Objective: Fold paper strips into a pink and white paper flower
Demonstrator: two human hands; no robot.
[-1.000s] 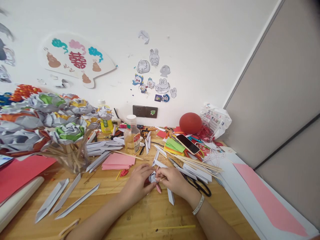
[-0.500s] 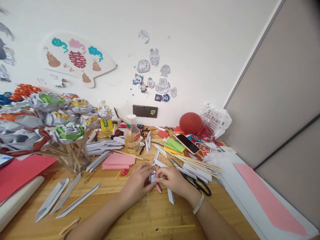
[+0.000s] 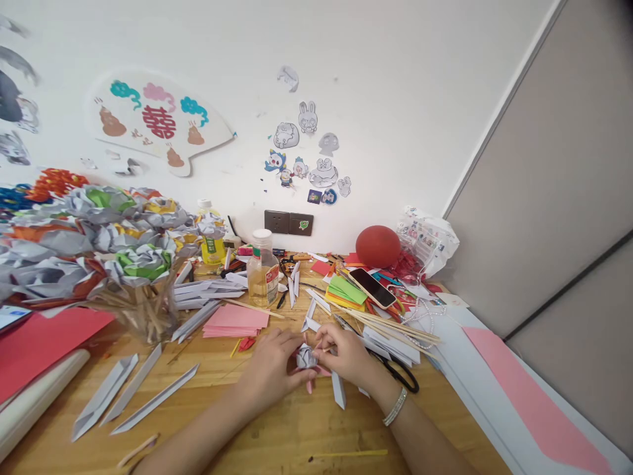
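Between my two hands, low over the wooden table, is a small folded paper flower (image 3: 306,357) in pale grey-white, with pink paper sticking out below it. Fingers and thumb of my left hand (image 3: 273,365) close round its left side. My right hand (image 3: 341,354), with a bracelet on the wrist, pinches its right edge between thumb and fingers. Folded white paper strips (image 3: 338,390) lie beside and under my right hand. Close behind that hand are black-handled scissors (image 3: 403,376), partly covered by more white strips. A stack of pink paper (image 3: 236,320) lies left of my hands.
Paper flowers on sticks (image 3: 143,264) crowd the left in a clear container. A bottle of yellowish liquid (image 3: 262,277) stands at the back. A phone (image 3: 372,287) rests on coloured paper, near a red balloon (image 3: 378,247). Wooden sticks (image 3: 386,324) lie to the right.
The paper flower has turned between my hands, so more of its folded top shows. My right fingers have shifted slightly to the right. The whole view has moved a little.
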